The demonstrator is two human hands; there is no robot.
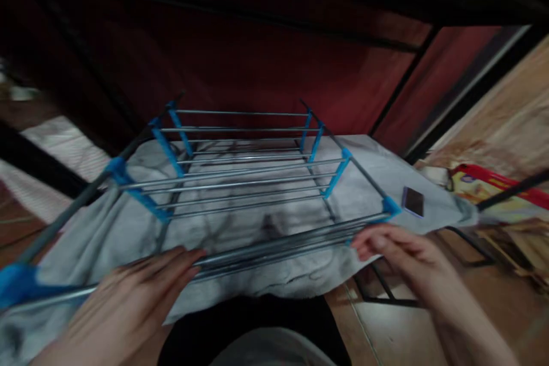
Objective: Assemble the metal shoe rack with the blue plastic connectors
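Nearest, the left hand (128, 303) lies on the near rails of a metal rack (240, 183) with blue joints, fingers flat over the bars, grip not closed. The right hand (394, 251) pinches the rail end at the near right corner. The rack stands on a grey cloth (364, 166) over the bed. Judging by this, the rack is being steadied or positioned; shifting it would call for a firmer left hold. A small phone (413, 202) lies to the right.

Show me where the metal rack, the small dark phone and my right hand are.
metal rack (240, 180): head view, on a middle bar of its shelf.
small dark phone (413, 201): head view, centre of its screen.
right hand (397, 251): head view, back of the hand.
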